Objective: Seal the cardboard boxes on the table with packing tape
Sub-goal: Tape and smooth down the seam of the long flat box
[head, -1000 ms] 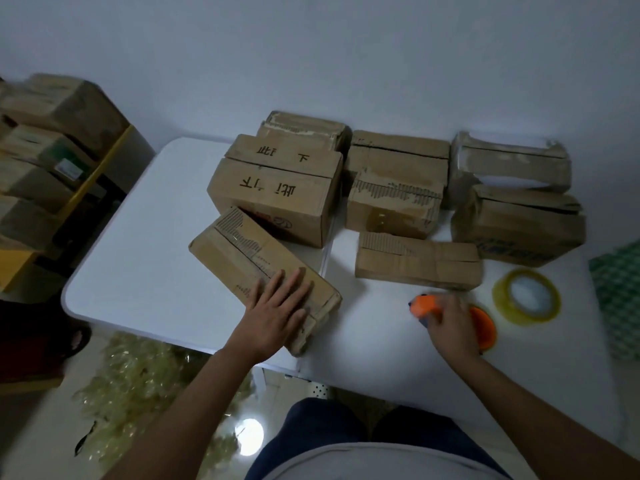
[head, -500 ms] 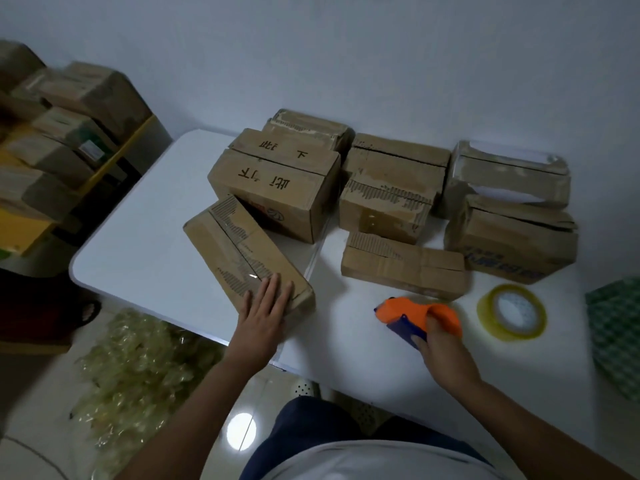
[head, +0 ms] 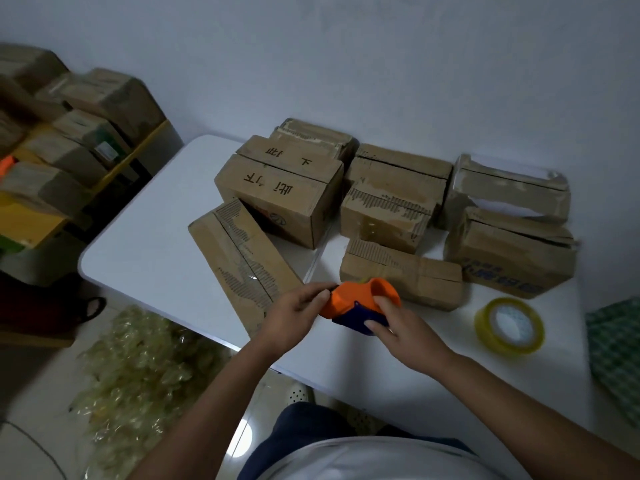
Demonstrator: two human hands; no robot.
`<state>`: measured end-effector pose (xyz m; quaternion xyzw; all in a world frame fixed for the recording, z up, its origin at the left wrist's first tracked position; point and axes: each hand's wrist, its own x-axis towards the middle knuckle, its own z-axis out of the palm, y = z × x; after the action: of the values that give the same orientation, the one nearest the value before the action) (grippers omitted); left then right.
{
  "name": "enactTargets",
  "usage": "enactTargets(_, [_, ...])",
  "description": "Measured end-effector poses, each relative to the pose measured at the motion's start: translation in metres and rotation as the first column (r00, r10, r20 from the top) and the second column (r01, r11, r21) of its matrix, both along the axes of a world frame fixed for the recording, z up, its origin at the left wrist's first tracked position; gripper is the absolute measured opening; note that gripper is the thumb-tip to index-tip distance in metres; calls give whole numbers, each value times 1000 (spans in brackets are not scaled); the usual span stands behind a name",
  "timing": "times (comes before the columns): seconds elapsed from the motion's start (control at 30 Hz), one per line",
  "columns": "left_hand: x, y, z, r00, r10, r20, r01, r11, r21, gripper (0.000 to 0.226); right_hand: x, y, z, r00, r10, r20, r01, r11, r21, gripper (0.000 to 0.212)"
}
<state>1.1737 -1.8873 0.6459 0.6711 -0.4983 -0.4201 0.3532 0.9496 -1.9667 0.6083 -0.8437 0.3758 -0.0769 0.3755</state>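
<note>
Evidently light and rigid, the orange tape dispenser (head: 360, 301) sits gripped in the right hand (head: 398, 327) while the left hand (head: 294, 317) pinches its nose; best held by the body.

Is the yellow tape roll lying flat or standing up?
Lying flat. The tape roll rests on its side face on the white table, its round hole facing up.

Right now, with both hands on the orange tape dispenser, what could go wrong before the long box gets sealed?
1. The long box sticks out past the table edge and no hand steadies it; a push may tip it off.
2. The left hand pinches the tape dispenser at its front end, possibly near a cutter, while the right hand grips the body.
3. The tape roll lies close to the right forearm.
</note>
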Motion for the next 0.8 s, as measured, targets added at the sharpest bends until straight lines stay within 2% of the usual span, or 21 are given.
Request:
enactTargets(0.13, [6, 8, 4, 974, 126, -186, -110, 990, 89, 26, 7, -2, 6, 996, 71, -48, -69, 997, 30, 29])
enactTargets(0.23, [14, 15, 7, 917, 199, -346, -140, 972, 186, 25, 10, -4, 11, 992, 115, -46, -112, 992, 58, 31])
enactTargets(0.33, [17, 21, 8, 848, 294, -442, -193, 946, 261, 18, 19, -3, 17, 992, 122, -9, -121, 987, 108, 38])
enactTargets(0.43, [17, 25, 9, 826, 395, -403, -286, 909, 304, 16, 29, -3, 22, 995, 95, -20, -91, 988, 127, 56])
enactTargets(0.67, [16, 32, 7, 799, 547, -250, -477, 830, 291, 18, 41, -17, 26, 977, 123, -174, -121, 992, 24, 57])
enactTargets(0.73, [32, 41, 5, 732, 630, -258, -576, 775, 258, 18, 32, -29, 28, 957, 135, -256, -139, 990, 1, 52])
enactTargets(0.8, [54, 54, 1, 619, 728, -295, -686, 684, 247, 17, 23, -44, 31, 921, 150, -360, -160, 987, 3, 50])
